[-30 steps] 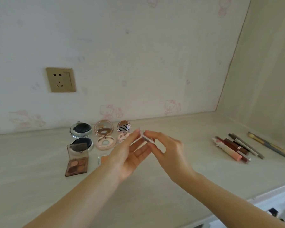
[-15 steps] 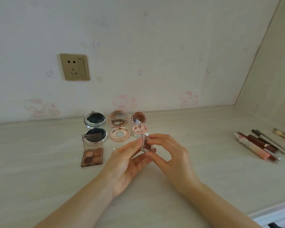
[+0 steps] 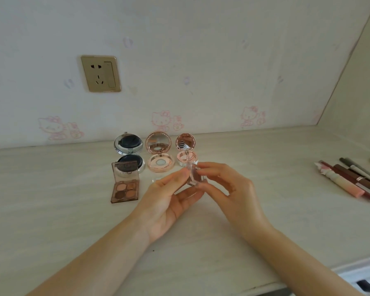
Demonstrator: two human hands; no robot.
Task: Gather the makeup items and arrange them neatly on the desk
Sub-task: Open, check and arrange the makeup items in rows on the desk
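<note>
Here, one small clear case (image 3: pixel 194 177) with a brown pan is pinched above the desk (image 3: pixel 51 221) between the fingertips of the left hand (image 3: pixel 169 205) and the right hand (image 3: pixel 233 192). Three round compacts are stood open behind it: a silver one (image 3: pixel 129 151), a large rose-gold one (image 3: pixel 159 152) and a small rose-gold one (image 3: pixel 186 151). One four-shade eyeshadow palette (image 3: pixel 125 184) is laid open beside them. Several lip tubes and pencils (image 3: pixel 348 180) are gathered well apart at the right; their number cannot be told.

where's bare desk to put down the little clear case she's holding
Bare desk lies between the right hand and the lip tubes, and left of the eyeshadow palette. Crowded: the open compacts by the wall.
</note>
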